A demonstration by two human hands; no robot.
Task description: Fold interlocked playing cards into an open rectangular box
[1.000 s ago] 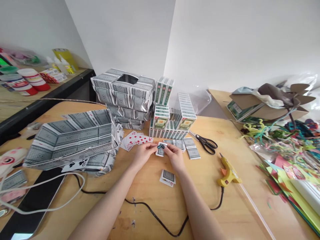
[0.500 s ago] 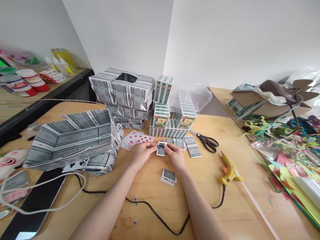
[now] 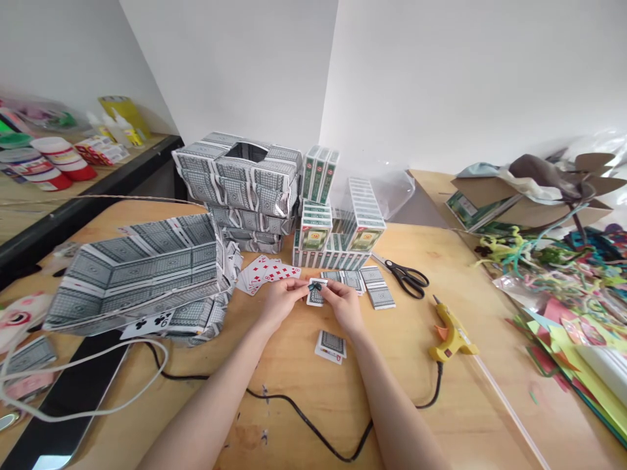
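Note:
A patterned playing card (image 3: 316, 297) is held between my two hands near the middle of the table. My left hand (image 3: 284, 298) pinches its left edge, and my right hand (image 3: 343, 301) grips the right edge. A small dark teal piece (image 3: 315, 286) lies over the card's upper part; what it is I cannot make out. Just beyond my hands are face-down cards (image 3: 377, 287) and a fan of face-up red cards (image 3: 262, 273). Nearer to me, beside my right forearm, lies a small pile of cards (image 3: 332, 346).
Black scissors (image 3: 409, 279) and a yellow glue gun (image 3: 450, 336) with a long stick lie right. Stacked card boxes (image 3: 337, 241) and a card-covered box (image 3: 240, 176) stand behind. An open card-covered tray (image 3: 147, 267) is left. A black cable (image 3: 304, 418) crosses in front.

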